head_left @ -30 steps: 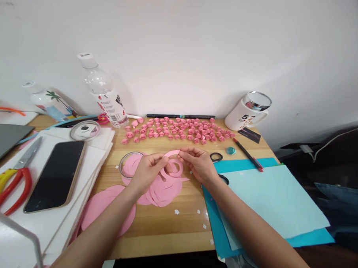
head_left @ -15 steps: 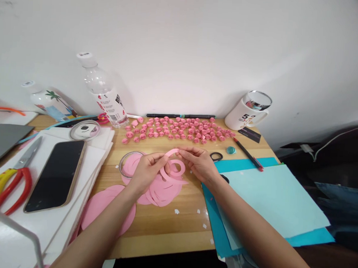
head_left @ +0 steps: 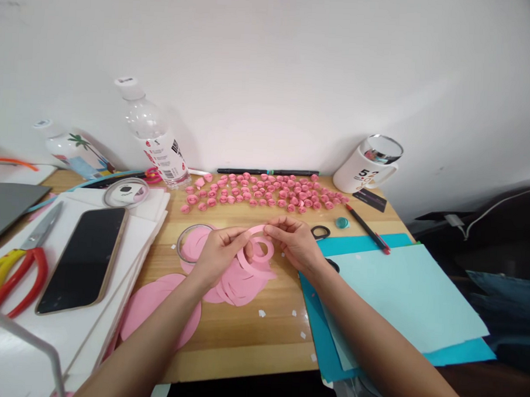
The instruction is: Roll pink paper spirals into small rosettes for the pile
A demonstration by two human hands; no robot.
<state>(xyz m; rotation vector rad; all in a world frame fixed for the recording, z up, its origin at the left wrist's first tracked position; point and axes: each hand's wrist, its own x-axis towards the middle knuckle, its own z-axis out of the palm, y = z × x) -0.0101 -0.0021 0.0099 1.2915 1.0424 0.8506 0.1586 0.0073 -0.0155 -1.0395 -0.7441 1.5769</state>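
Observation:
A pink spiral paper strip point(head_left: 266, 258) hangs in curls between my two hands. My left hand point(head_left: 221, 249) pinches its upper left part between thumb and fingers. At the strip's top right, my right hand point(head_left: 293, 239) pinches it with thumb and forefinger. Below and behind the strip, pink paper discs point(head_left: 237, 288) lie in a loose pile on the table. Larger pink paper circles point(head_left: 146, 310) rest partly under my left forearm. Beyond my hands, many small rolled pink paper flowers point(head_left: 259, 192) stand in rows.
Left are white sheets with a phone point(head_left: 84, 258), scissors point(head_left: 25, 270) and a tape roll point(head_left: 127, 191); a plastic bottle point(head_left: 157, 141) stands behind. At right lie light blue paper point(head_left: 401, 298), a pen point(head_left: 367, 227) and a teal cap point(head_left: 342, 223), with a white mug point(head_left: 358, 167) near the wall.
My right hand has shifted slightly, and the strip's top now sits a little lower. Its loose lower end has drawn in to the left. Both hands keep their pinch.

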